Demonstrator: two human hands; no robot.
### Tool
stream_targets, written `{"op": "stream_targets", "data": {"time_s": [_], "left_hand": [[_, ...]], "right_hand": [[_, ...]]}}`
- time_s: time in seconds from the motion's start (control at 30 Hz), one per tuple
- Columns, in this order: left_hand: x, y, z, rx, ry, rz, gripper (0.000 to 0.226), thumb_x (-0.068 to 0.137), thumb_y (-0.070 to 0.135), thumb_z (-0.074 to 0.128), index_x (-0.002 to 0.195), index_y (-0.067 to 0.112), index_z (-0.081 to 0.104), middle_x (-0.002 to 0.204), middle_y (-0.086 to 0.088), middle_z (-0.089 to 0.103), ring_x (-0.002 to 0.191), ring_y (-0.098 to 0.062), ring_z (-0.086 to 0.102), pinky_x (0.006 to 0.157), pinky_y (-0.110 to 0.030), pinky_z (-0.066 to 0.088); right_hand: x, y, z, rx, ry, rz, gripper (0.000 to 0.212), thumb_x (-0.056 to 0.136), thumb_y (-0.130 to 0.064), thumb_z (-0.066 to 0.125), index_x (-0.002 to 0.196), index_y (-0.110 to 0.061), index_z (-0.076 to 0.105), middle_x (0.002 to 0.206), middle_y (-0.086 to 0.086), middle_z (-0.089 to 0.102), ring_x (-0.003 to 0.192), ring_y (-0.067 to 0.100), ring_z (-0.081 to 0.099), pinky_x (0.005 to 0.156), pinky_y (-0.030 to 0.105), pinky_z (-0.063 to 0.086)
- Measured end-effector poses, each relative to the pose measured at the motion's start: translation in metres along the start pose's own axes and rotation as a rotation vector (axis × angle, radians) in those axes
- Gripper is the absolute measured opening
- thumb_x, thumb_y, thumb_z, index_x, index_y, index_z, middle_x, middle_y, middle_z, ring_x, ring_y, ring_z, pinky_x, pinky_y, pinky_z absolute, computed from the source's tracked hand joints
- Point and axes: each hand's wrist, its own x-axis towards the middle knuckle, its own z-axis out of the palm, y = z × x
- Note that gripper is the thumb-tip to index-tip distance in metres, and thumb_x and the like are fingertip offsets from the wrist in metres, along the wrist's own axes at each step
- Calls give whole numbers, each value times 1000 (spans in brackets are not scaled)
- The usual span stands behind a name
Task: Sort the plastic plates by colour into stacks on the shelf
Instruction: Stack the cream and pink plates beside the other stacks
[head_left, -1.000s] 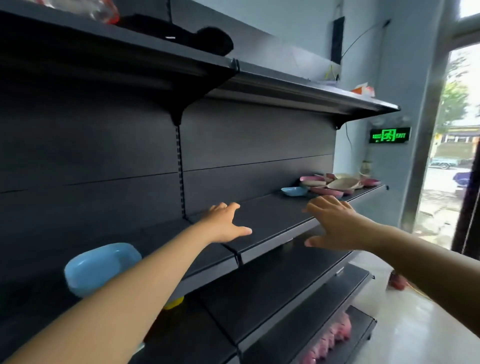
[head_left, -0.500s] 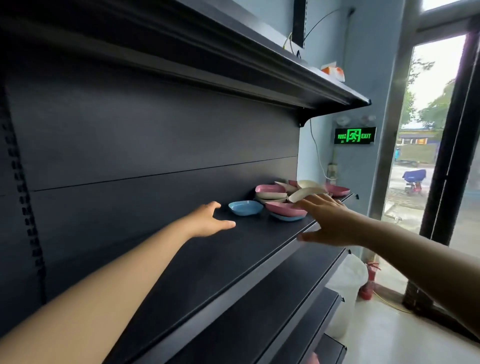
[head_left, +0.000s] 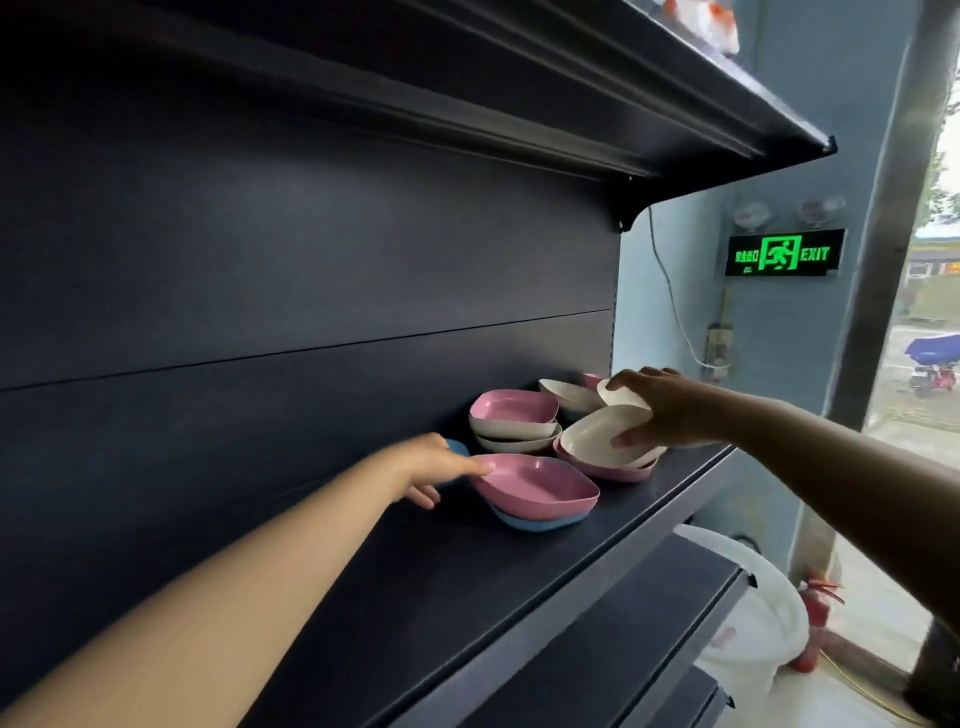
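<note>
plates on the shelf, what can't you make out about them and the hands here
- Head view: blue plate mostly hidden behind left hand.
- Blue plate under the pink plate: only its edge shows.
- Plates behind right hand hidden; count unclear.
- Right hand holds cream plates; number uncertain.

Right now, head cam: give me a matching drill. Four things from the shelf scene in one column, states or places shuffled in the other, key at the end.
Things:
1. left hand
2. right hand
3. nearest pink plate
4. exit sign

States or places:
A. on the wall, lit green
B. grips a cream plate
C. fingers at the pink plate's rim
D. sits on a blue plate

Pairs: 1-C, 2-B, 3-D, 4-A
</note>
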Motion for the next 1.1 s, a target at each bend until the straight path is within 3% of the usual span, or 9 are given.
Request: {"op": "stream_targets", "data": {"time_s": [0.13, 0.2, 0.27, 0.37, 0.47, 0.6, 0.73, 0.9, 1.1], "left_hand": [[43, 12, 23, -68, 40, -203, 62, 83, 42, 65, 134, 13, 45, 112, -5, 57, 68, -17, 64, 58, -23, 50], [58, 14, 30, -88, 86, -282, 60, 79, 41, 69, 128, 12, 51, 89, -2, 58, 62, -15, 58, 60, -24, 46], [66, 17, 36, -82, 129, -345, 51, 77, 40, 73, 116, 11, 58, 83, -3, 57, 62, -15, 51, 57, -24, 40], [70, 21, 44, -78, 183, -411, 40, 77, 33, 75, 109, 15, 60, 91, -3, 58, 71, -15, 51, 59, -23, 40], [72, 24, 51, -109, 238, -459, 31, 76, 19, 77, 100, 17, 58, 93, -2, 61, 83, -18, 55, 67, -26, 45], [73, 30, 53, -189, 350, -473, 21, 77, 10, 76, 84, 15, 57, 83, -1, 60, 73, -12, 57, 55, -22, 45], [73, 33, 47, -280, 455, -475, 21, 76, 8, 76, 91, 7, 62, 87, -6, 66, 73, -16, 62, 54, -25, 47], [60, 34, 36, -454, 553, -444, 24, 76, 8, 76, 94, 4, 60, 92, -10, 67, 76, -20, 64, 55, -28, 49], [29, 16, 23, -699, 766, -378, 34, 84, 5, 68, 113, 2, 52, 111, -15, 62, 92, -29, 62, 61, -37, 52]], "right_hand": [[72, 55, 21, 50, -69, -16, 85, 74, -52, 73, 143, -21, 32, 143, 7, 44, 128, 28, 42, 103, 36, 39], [103, 79, 37, 17, -89, -26, 90, 68, -57, 73, 141, -24, 34, 139, 4, 48, 124, 26, 46, 101, 36, 41], [128, 97, 52, 30, -110, -26, 87, 66, -56, 74, 138, -23, 36, 132, 3, 52, 117, 25, 50, 93, 31, 42], [152, 111, 66, 54, -109, -48, 80, 70, -54, 73, 134, -20, 38, 125, 3, 53, 106, 22, 51, 78, 26, 34], [170, 119, 75, 181, -191, -31, 73, 72, -41, 78, 129, -15, 42, 110, 4, 52, 93, 20, 45, 76, 24, 30], [183, 130, 82, 299, -319, -11, 66, 81, -32, 72, 135, -8, 43, 123, 8, 53, 96, 17, 45, 63, 17, 33], [191, 144, 87, 499, -294, 5, 61, 76, -23, 78, 127, -2, 52, 115, 13, 58, 95, 24, 50, 72, 24, 37], [206, 148, 74, 648, -252, 0, 55, 72, -17, 80, 119, 4, 59, 98, 14, 64, 83, 27, 59, 64, 28, 43], [198, 113, 55, 902, -243, -49, 26, 72, -13, 81, 86, 2, 66, 86, 19, 67, 71, 30, 61, 61, 31, 44]]}}
